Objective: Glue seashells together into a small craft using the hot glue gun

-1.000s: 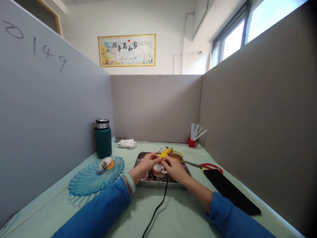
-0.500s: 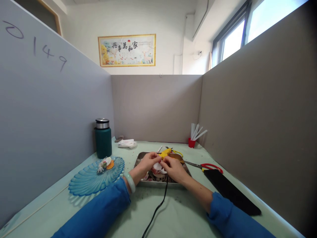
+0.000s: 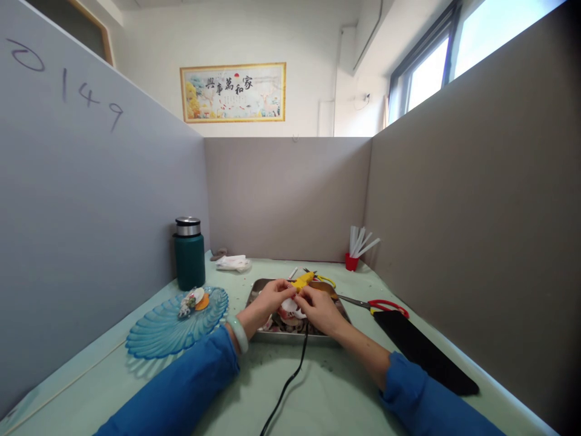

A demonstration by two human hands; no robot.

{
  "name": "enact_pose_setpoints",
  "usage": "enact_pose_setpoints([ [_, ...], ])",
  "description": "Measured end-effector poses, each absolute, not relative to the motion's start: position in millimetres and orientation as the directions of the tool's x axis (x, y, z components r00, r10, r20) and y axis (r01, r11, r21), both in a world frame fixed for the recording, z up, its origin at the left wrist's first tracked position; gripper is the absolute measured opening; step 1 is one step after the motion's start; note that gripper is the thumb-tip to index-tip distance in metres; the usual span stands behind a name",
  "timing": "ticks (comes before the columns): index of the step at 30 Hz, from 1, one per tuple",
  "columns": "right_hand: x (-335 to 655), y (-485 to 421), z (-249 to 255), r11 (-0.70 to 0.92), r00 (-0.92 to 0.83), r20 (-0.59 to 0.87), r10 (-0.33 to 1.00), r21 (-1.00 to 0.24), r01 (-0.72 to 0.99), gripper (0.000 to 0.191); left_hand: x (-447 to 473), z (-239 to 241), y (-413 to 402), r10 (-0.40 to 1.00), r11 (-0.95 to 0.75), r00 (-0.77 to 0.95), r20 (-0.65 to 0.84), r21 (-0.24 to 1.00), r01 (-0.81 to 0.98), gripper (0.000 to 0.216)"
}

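Observation:
Over a metal tray (image 3: 299,339) of shells, my left hand (image 3: 275,297) and my right hand (image 3: 318,307) meet with their fingertips pinched together. Whatever lies between the fingers is too small and covered to make out. Below them, white and reddish shells (image 3: 290,311) show in the tray. Just behind my fingertips is a yellow glue gun (image 3: 303,281), partly hidden by the hands. A black cord (image 3: 290,380) runs from the tray toward the table's front edge.
At left, a blue scalloped glass plate (image 3: 158,333) bears several shells, with a green bottle (image 3: 189,260) behind it. Red-handled scissors (image 3: 388,306) and a black flat piece (image 3: 422,351) lie at right. A red cup (image 3: 351,262) holds white sticks. Grey partitions enclose the table.

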State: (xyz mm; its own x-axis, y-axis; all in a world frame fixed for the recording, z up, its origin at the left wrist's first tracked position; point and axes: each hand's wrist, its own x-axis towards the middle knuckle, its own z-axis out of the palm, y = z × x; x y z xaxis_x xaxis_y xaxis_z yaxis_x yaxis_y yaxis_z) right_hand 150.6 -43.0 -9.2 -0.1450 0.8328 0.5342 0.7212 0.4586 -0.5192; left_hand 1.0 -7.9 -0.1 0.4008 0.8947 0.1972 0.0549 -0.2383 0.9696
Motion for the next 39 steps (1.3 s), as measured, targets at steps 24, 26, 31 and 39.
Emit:
enact_pose_setpoints([
  [24, 150.7, -44.6, -7.1, 0.464, -0.146, 0.531, 0.835, -0.536, 0.706, 0.025, -0.2, 1.9, -9.9, 0.891, -0.232, 0.407, 0.202, 0.972, 0.026, 0.035],
  [26, 150.5, -44.6, -7.3, 0.461, -0.141, 0.533, 0.834, -0.534, 0.709, 0.025, -0.7, 1.6, -9.7, 0.891, -0.231, 0.407, 0.201, 0.973, 0.024, 0.035],
  [31, 150.4, -44.1, -7.8, 0.474, -0.144, 0.542, 0.828, -0.539, 0.697, 0.025, -1.3, 0.9, -8.3, 0.884, -0.218, 0.424, 0.196, 0.976, 0.002, 0.036],
  [39, 151.0, -43.6, -8.4, 0.483, -0.151, 0.544, 0.825, -0.541, 0.689, 0.025, -0.8, 1.5, -8.9, 0.886, -0.213, 0.424, 0.188, 0.977, 0.013, 0.033],
])
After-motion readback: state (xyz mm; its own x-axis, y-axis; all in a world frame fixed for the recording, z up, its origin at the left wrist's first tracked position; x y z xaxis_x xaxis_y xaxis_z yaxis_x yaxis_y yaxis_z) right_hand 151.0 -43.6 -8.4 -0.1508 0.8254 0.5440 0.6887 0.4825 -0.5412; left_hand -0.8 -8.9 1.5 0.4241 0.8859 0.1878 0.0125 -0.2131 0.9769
